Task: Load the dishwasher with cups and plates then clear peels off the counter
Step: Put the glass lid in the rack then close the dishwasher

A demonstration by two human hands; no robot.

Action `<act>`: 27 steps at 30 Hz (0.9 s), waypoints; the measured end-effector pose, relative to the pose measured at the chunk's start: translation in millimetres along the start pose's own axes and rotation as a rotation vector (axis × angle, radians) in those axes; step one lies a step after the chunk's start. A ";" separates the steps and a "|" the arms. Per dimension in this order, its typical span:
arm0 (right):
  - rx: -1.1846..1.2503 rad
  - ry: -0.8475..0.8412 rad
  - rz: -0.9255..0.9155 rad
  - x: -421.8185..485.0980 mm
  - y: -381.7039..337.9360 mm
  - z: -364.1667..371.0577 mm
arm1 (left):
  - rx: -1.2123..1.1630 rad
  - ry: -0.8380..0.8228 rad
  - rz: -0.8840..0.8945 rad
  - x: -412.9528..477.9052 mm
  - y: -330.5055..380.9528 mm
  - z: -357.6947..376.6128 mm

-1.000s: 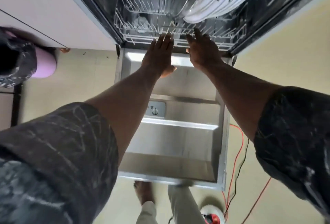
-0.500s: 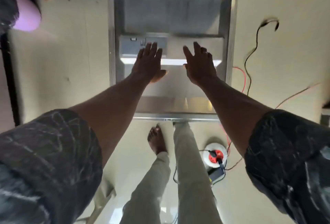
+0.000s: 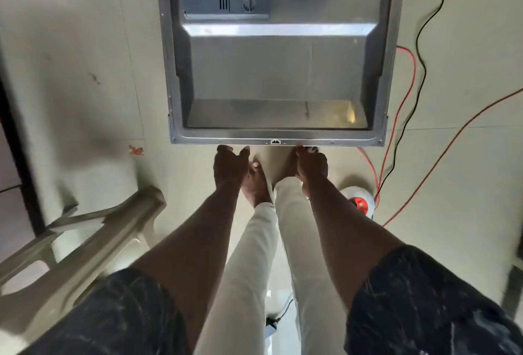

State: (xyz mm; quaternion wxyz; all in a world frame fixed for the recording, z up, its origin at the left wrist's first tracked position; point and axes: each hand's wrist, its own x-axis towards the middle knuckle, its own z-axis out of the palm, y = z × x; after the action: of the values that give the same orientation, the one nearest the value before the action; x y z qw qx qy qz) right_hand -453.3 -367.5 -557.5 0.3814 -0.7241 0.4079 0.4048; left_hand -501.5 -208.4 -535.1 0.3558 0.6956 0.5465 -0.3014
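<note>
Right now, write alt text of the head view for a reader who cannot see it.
The left hand and right hand grip the near edge of an open, lowered dishwasher door, seen from above. A pale plastic chair stands to the left; red and black cables trail across the floor on the right.

Dim, soft daylight overall; bright glare on door (image 3: 278,29) ridge and lower right corner. Chair (image 3: 85,230) and cable (image 3: 423,71) smeared by motion; wide-angle stretch at edges.
</note>
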 end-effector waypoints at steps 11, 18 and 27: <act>0.989 -0.127 0.280 67.5 -2.3 6.6 | -1.291 -0.201 -0.437 67.6 23.0 55.5; 1.102 -0.235 0.183 71.5 6.3 7.3 | -1.345 -0.150 -0.447 77.0 19.0 53.8; 0.898 -0.189 0.150 -23.3 -28.4 -37.9 | -1.218 -0.183 -0.338 -10.2 33.2 2.4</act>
State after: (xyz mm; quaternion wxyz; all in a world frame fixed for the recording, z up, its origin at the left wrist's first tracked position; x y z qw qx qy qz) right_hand -425.3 -383.7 -515.9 0.6625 -0.4157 0.5574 0.2786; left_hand -471.5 -221.0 -522.7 0.6803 0.2442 0.6894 -0.0470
